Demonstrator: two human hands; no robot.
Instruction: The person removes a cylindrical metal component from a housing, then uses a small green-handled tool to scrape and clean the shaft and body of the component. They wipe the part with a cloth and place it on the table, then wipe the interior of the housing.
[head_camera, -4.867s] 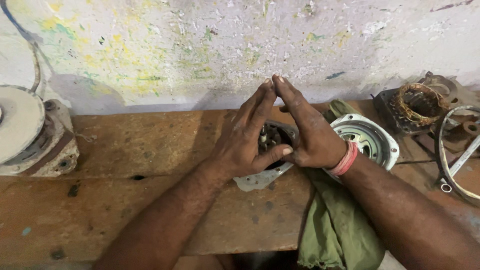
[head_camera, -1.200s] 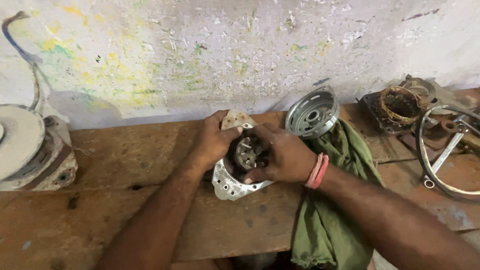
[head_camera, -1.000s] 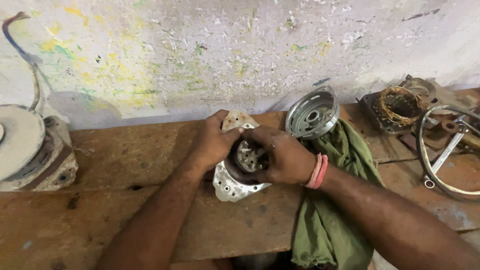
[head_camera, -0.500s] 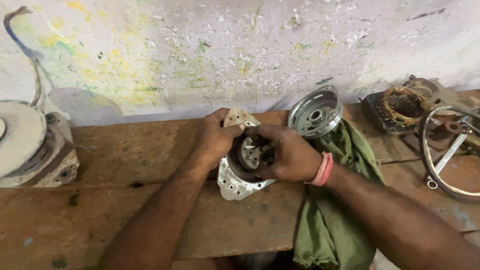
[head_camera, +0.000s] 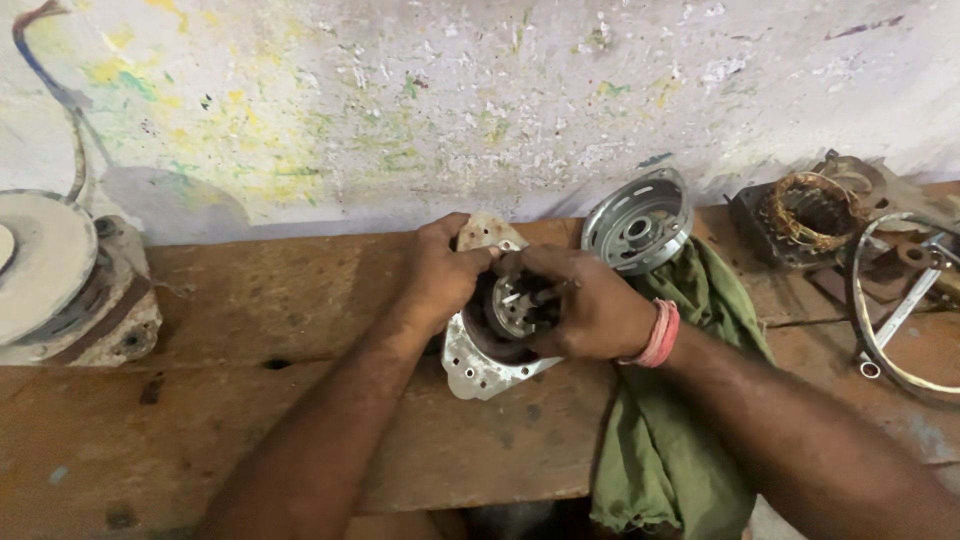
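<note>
Though gripped both sides, grimy silver motor housing (head_camera: 478, 365).

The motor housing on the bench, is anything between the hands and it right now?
Nothing visible. The left hand grips the motor housing at its upper left edge, and the right hand lies over its centre, fingers on the shaft. The green cloth lies to the right, under the right forearm, not between.

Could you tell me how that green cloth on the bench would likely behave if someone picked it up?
The green cloth would probably go limp, since it already lies in folds and droops over the edge of the wooden bench. It looks light. Lifting it might disturb the round metal cover, which appears to rest against its upper end.
</note>
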